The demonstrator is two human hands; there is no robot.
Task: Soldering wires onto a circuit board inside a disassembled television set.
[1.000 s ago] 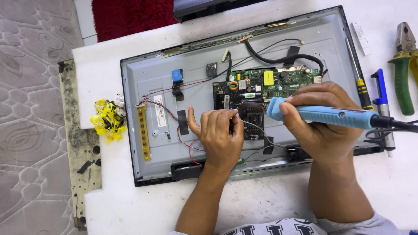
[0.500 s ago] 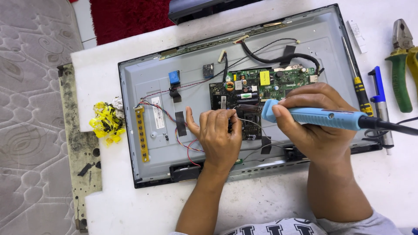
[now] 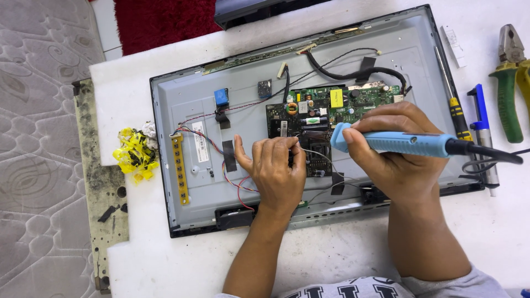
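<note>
An opened flat television (image 3: 182, 99) lies back-up on a white table, its grey metal panel bare. A green circuit board (image 3: 342, 105) with black cables sits at its middle. My left hand (image 3: 273, 168) rests on the panel just left of the board's lower part, fingers pinched on a thin wire (image 3: 312, 152). My right hand (image 3: 389, 152) grips a blue soldering iron (image 3: 397, 142), its front end pointing left over the board's lower edge. The iron's black cord runs off to the right.
Green-handled pliers (image 3: 510, 94), a blue desoldering pump (image 3: 483, 132) and a yellow-and-black screwdriver (image 3: 455, 110) lie right of the television. A yellow crumpled bundle (image 3: 135, 154) sits at its left. A dirty strip (image 3: 96, 176) edges the table; a red rug (image 3: 160, 22) lies beyond.
Both hands have stayed on the board area. The view has shifted slightly, and the iron's front end sits a little lower and further left over the board.
</note>
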